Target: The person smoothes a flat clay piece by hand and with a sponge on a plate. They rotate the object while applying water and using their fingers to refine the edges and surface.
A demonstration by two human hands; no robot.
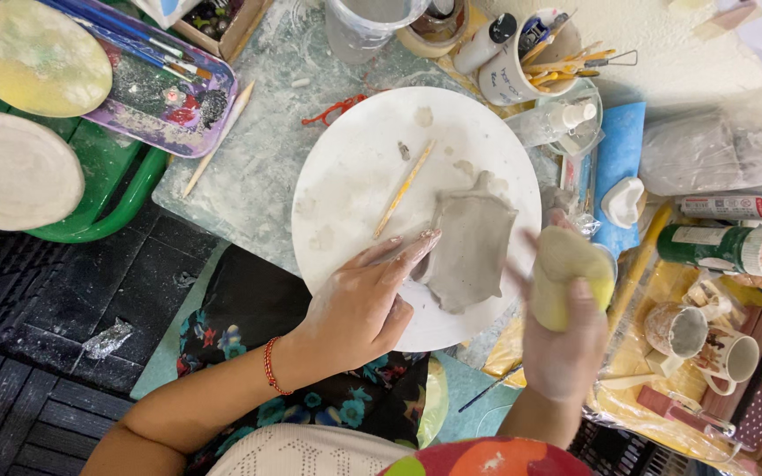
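We're looking straight down on a crowded, clay-dusted bench [249, 176], its pale slab smeared white, with dark slatted flooring [37, 353] showing at the near left. In the middle sits a round white board [354, 167], and on its right half lies the grey clay slab [469, 251], flat, with a small tab poking out at its far edge. The left hand [359, 304] rests on the board, fingers [412, 251] stretched out flat and together, tips touching the slab's left edge, holding nothing. The right hand [566, 339] hovers just right of the slab, fingers curled around a yellow sponge [571, 273] (motion blur softens its outline, so the exact grip is hard to make out). A thin wooden stick [405, 188] lies diagonally on the board, left of the slab and apart from it.

Far left, a paint-stained tray [169, 106] carries brushes, beside two oval boards [33, 57] on a green stool [112, 189]. Far right, a white cup [509, 75] bristles with tools, cut off partly by the top edge. On the right lie a green bottle [720, 249] and small mugs [703, 339], among plastic wrapping whose contents can't be told. The person's floral lap [257, 317] fills the near edge.
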